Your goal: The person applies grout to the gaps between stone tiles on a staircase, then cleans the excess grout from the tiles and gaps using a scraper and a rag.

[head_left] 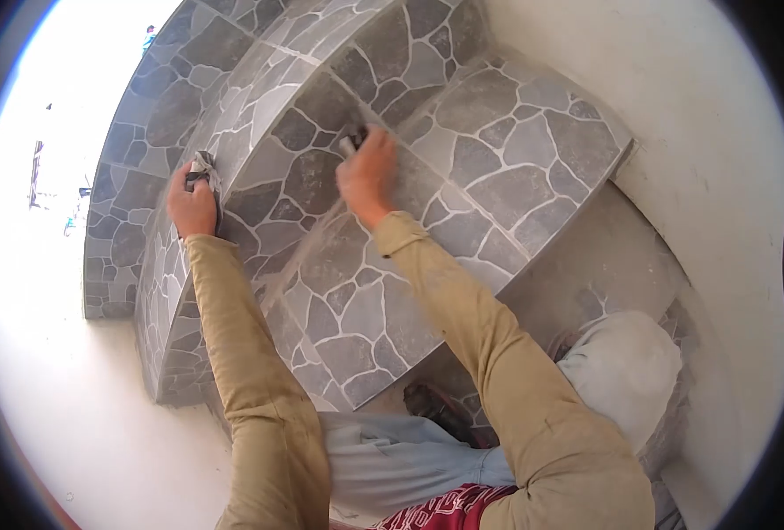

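Note:
Stone-patterned tiles point(348, 318) with pale joints cover curved steps. My left hand point(192, 201) is closed round a crumpled grey cloth point(203, 166) at the edge of a curved step, left of centre. Further right, my right hand point(370, 172) is closed on a small dark and light object point(353, 140), against the tiles near the inner corner of the step. That object is blurred and partly covered by my fingers, so what it is cannot be made out. Tan sleeves cover both forearms.
A beige wall point(674, 115) rises at the right. The tiled slab's corner point(626, 152) juts towards it. Below are my bent knee in pale trousers point(626, 371) and a dark shoe point(436, 406). Another curved tiled step point(145, 106) lies at the upper left, beside a bright pale area.

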{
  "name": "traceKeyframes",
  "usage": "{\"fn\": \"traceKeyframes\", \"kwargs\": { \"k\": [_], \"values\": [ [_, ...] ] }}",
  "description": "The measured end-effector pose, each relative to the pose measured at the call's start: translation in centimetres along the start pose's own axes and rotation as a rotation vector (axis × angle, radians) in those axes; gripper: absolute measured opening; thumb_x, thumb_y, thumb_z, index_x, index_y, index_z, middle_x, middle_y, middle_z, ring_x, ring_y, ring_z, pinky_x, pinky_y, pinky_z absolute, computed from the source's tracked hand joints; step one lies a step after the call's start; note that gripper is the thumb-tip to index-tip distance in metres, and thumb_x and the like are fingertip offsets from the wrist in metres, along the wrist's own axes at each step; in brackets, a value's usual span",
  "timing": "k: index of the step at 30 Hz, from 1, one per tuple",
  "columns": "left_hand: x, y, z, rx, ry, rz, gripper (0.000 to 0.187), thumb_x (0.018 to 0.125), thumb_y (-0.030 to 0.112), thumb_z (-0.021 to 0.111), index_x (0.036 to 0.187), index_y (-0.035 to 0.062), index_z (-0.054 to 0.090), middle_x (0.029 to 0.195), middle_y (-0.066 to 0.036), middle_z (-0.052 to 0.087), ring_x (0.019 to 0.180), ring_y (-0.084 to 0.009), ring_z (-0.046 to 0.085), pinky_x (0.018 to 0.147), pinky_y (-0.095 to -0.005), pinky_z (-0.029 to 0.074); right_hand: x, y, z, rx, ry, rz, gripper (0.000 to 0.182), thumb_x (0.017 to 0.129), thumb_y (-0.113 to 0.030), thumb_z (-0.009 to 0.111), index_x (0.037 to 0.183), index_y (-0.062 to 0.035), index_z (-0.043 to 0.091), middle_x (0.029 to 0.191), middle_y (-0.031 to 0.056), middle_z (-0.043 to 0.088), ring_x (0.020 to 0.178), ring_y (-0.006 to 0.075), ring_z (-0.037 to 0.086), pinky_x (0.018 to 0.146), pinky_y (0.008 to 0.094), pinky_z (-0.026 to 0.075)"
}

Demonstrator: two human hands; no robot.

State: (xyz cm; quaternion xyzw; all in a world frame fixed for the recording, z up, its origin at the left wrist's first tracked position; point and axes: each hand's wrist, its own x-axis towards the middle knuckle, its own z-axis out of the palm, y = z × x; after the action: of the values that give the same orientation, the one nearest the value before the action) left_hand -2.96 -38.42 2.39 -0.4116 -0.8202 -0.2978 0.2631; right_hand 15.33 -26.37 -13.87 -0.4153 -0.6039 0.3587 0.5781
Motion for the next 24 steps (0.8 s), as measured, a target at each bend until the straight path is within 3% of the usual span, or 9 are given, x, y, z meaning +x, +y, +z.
{"fn": "traceKeyframes", "kwargs": {
  "k": [3,6,9,14,16,20,23,24],
  "values": [
    [0.3,0.4,-0.1,-0.003,0.01,-0.032,0.036,0.082,0.012,0.058,0.115,0.007,0.072,0.106,-0.021,0.073,0.101,-0.0348,0.07,0.09,-0.0396,0.051,0.9,-1.8,-1.8,0.082,-0.156,0.262,0.038,0.093,-0.015,0.058,0.125,0.0028,0.047,0.112,0.0298,0.061,0.105,0.0472,0.061,0.089,0.0531,0.048],
    [0.2,1.3,-0.2,-0.004,-0.009,-0.059,0.036,0.082,0.011,0.058,0.115,0.0072,0.072,0.107,-0.021,0.073,0.101,-0.0351,0.07,0.09,-0.04,0.051,0.2,-4.0,-1.9,0.18,-0.186,0.304,0.039,0.091,-0.013,0.055,0.125,0.0043,0.047,0.099,0.0309,0.065,0.092,0.0512,0.063,0.084,0.0547,0.05],
    [0.4,0.1,0.0,0.011,-0.014,-0.032,0.037,0.082,0.01,0.057,0.115,0.0072,0.072,0.106,-0.021,0.073,0.1,-0.035,0.07,0.09,-0.0401,0.051,0.8,-2.4,0.0,0.327,-0.089,0.297,0.034,0.087,-0.009,0.052,0.118,0.0035,0.051,0.101,0.0312,0.064,0.097,0.0508,0.061,0.087,0.0537,0.048],
    [0.0,0.7,0.0,-0.018,-0.024,0.004,0.036,0.082,0.009,0.056,0.115,0.0069,0.072,0.104,-0.02,0.073,0.098,-0.0334,0.07,0.089,-0.0392,0.051,2.0,-5.3,0.5,0.274,-0.07,0.219,0.031,0.084,-0.005,0.05,0.113,0.0054,0.052,0.106,0.0315,0.058,0.102,0.0491,0.057,0.094,0.0512,0.045],
    [0.2,0.6,0.0,-0.036,-0.027,-0.001,0.036,0.082,0.01,0.057,0.114,0.0068,0.072,0.103,-0.019,0.073,0.097,-0.032,0.07,0.088,-0.0382,0.051,3.2,-5.4,0.1,0.27,-0.092,0.482,0.031,0.084,-0.005,0.051,0.111,0.0083,0.05,0.108,0.0328,0.058,0.103,0.0491,0.058,0.093,0.0515,0.046],
    [0.4,0.2,0.5,-0.081,-0.031,0.012,0.036,0.082,0.009,0.058,0.114,0.0064,0.072,0.103,-0.019,0.074,0.097,-0.0308,0.07,0.088,-0.0373,0.051,2.6,-6.2,-0.4,0.211,-0.18,0.469,0.031,0.083,-0.005,0.052,0.11,0.0114,0.049,0.109,0.0339,0.057,0.105,0.0496,0.057,0.095,0.0517,0.046],
    [0.2,0.5,-0.2,0.014,-0.046,-0.028,0.036,0.081,0.008,0.058,0.114,0.0064,0.073,0.104,-0.018,0.074,0.097,-0.0297,0.071,0.089,-0.0368,0.052,3.0,-5.3,0.7,0.259,-0.093,0.55,0.032,0.083,-0.005,0.053,0.109,0.012,0.049,0.109,0.0342,0.057,0.106,0.0508,0.056,0.095,0.0524,0.046],
    [0.5,-0.4,0.2,0.009,-0.015,-0.009,0.036,0.081,0.008,0.059,0.114,0.0065,0.073,0.104,-0.018,0.074,0.097,-0.0296,0.071,0.088,-0.0368,0.052,2.8,-5.2,0.8,0.205,-0.156,0.471,0.033,0.084,-0.006,0.057,0.111,0.009,0.046,0.112,0.034,0.054,0.102,0.0507,0.059,0.091,0.0527,0.049]
  ]
}}
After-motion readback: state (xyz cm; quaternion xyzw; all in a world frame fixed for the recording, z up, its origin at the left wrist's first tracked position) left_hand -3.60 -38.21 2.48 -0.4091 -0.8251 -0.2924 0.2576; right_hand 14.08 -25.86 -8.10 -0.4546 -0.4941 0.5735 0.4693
